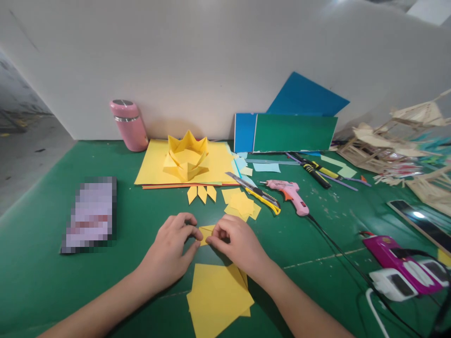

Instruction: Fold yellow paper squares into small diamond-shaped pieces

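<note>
Green table (144, 202) | pink flask (133, 133) capped, contents hidden | hands (172, 244) holding small yellow paper (205, 235)

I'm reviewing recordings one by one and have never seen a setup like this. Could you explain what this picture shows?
There is no machine here: these are a person's bare left hand and right hand. The single picture comes from a camera worn on that person's head, looking forward and down. The fingertips of both hands meet at a small yellow paper; how firmly each grips it is hard to tell. Nearer the camera lie larger yellow sheets. Beyond the hands, the green table holds three pointed yellow pieces, small yellow scraps, a cutter and a pink glue gun. Farther back, a folded yellow form sits on a paper stack, near a pink flask.
</note>
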{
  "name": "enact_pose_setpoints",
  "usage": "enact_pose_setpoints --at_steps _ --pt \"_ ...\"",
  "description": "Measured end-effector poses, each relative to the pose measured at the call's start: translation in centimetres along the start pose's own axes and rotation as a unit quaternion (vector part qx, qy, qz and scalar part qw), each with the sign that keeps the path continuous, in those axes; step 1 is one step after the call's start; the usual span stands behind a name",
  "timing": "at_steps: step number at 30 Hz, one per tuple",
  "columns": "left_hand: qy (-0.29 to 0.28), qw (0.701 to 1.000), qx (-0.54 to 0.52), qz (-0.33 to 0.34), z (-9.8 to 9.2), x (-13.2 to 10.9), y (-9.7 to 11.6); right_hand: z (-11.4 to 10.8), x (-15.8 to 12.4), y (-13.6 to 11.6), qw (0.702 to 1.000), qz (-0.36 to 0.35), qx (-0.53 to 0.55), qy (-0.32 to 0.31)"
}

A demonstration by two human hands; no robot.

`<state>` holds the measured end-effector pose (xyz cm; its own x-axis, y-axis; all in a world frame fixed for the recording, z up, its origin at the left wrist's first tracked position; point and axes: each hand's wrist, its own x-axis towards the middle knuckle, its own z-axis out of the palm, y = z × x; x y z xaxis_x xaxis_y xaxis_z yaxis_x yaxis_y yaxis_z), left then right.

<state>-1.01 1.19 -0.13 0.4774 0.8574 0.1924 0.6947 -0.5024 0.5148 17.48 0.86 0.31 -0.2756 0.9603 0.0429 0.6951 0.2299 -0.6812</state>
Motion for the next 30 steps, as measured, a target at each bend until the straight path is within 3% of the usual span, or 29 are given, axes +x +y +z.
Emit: enact_pose_setpoints --at_steps 11,18,23,30 --pt "0.000 1.000 -0.003 0.003 0.1 0.0 0.0 -0.6 0.0 -0.2 0.999 0.014 0.032 -0.018" --pt "0.021 1.000 -0.013 0.008 0.1 -0.3 0.2 -0.8 -0.2 0.2 0.999 -0.030 0.035 0.002" --pt "0.029 0.999 -0.020 0.014 0.1 -0.4 0.2 -1.0 -0.3 0.3 0.998 -0.062 0.018 -0.017" --pt "0.036 0.999 -0.025 0.028 0.0 -0.4 -0.4 -1.0 -0.4 0.2 0.999 -0.039 0.005 -0.033"
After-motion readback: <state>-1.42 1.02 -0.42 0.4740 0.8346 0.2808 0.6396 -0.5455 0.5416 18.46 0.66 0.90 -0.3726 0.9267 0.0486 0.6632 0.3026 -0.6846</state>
